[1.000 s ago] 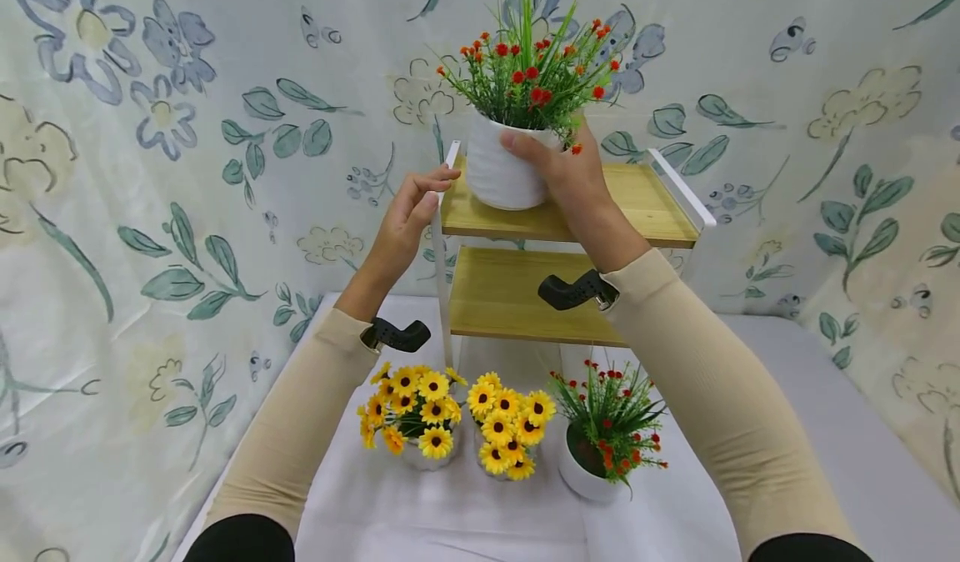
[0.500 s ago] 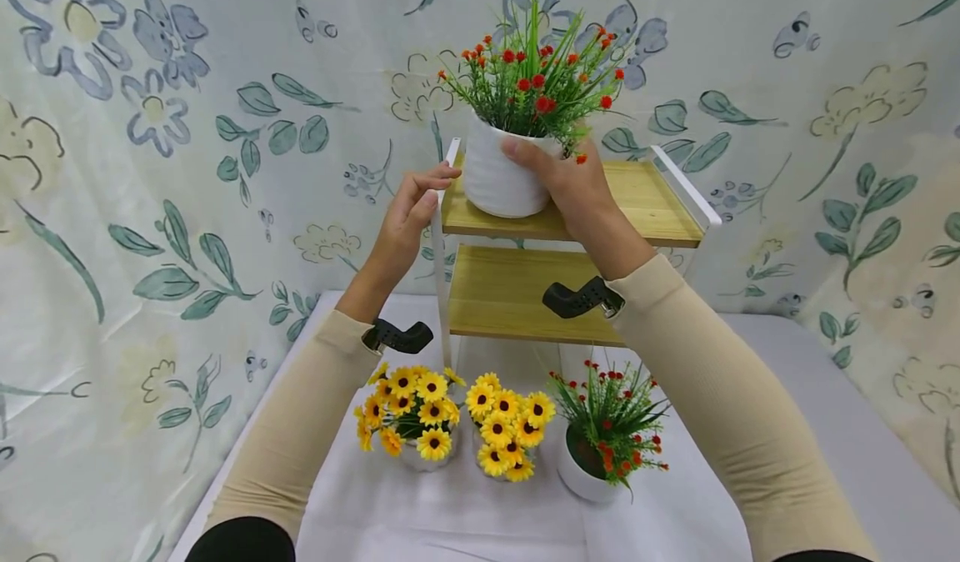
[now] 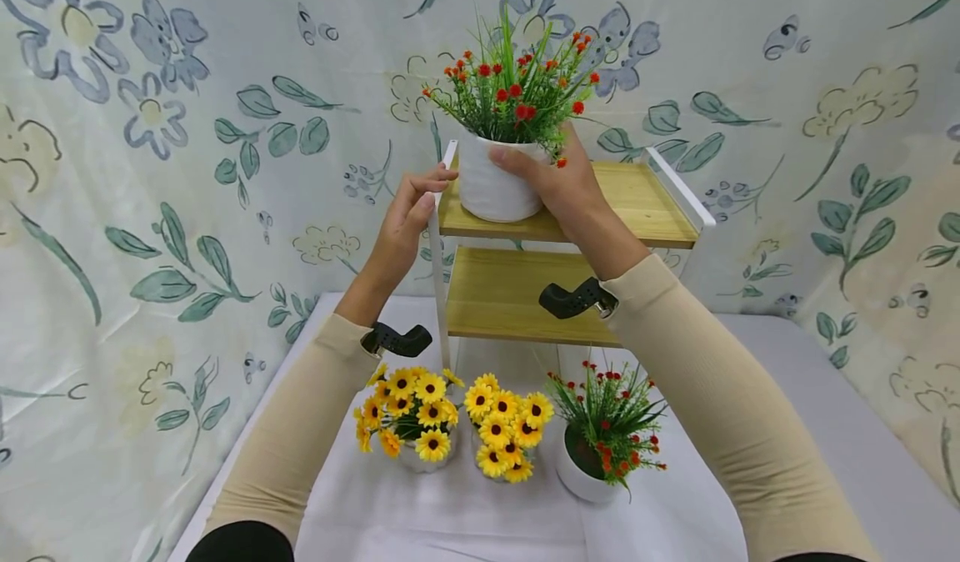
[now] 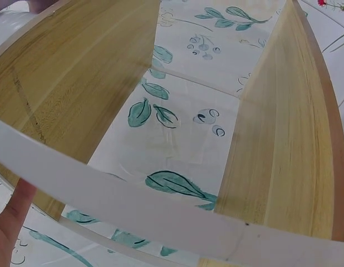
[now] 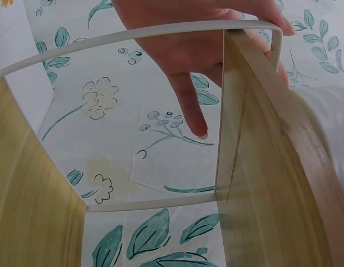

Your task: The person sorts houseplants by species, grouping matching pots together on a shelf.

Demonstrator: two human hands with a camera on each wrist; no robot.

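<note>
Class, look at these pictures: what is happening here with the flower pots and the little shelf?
A person's right hand grips a white pot of red flowers that stands on the top wooden board of a small two-tier shelf. The left hand holds the shelf's white frame at its front left corner. On the white table in front stand three more pots: two with yellow flowers and one with red flowers. The lower board holds nothing.

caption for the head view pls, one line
Right hand grips red-flower pot on top shelf; left hand holds frame.
</note>
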